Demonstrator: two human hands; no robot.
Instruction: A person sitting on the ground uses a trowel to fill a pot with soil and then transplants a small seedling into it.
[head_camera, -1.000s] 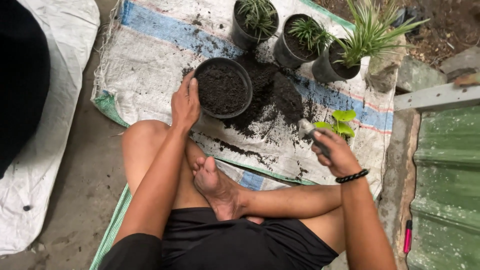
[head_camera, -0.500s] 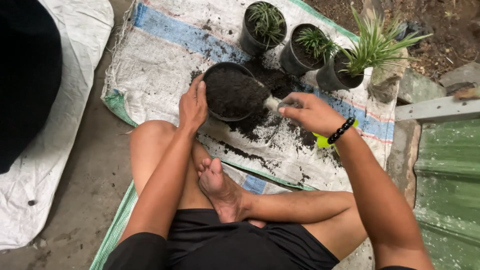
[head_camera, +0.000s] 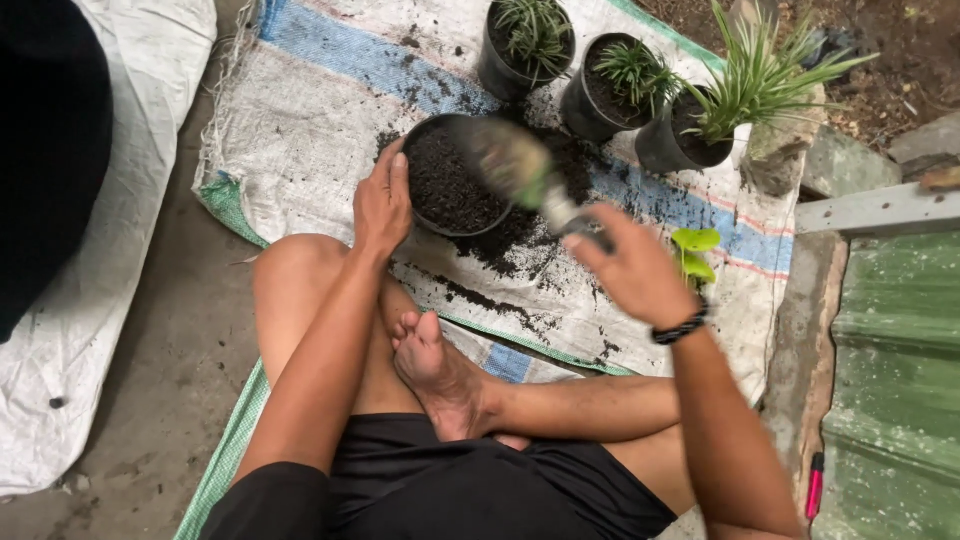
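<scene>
The person sits cross-legged on a woven sack (head_camera: 320, 110) spread over a concrete floor (head_camera: 170, 370), one bare foot (head_camera: 435, 370) resting on the opposite leg. A black pot (head_camera: 455, 178) full of dark soil stands on the sack just in front of the knees. The left hand (head_camera: 382, 205) lies against the pot's near-left rim, fingers curled over the edge and the palm on the outside wall, steadying it rather than lifting it.

The right hand (head_camera: 635, 272) is closed around the handle of a trowel (head_camera: 520, 170), which is blurred. Its blade hangs over the right side of the pot, tilted, with the handle running down and to the right into the fist. Whether the blade touches the soil cannot be told through the blur. A dark bead bracelet (head_camera: 682, 328) sits on that wrist.

Loose soil (head_camera: 520, 235) is spilled on the sack to the right of the pot and in front of it. Beyond the pot, three more black pots stand in a row, each with a spiky green plant: one (head_camera: 525, 45) at the back left, one (head_camera: 615, 85) in the middle, and one (head_camera: 700, 125) at the right with the longest leaves. A small seedling (head_camera: 695, 252) with broad light-green leaves lies on the sack just beside the right hand. A green metal sheet (head_camera: 890, 380) lies at the far right, with a pink pen (head_camera: 815, 485) at its edge.
</scene>
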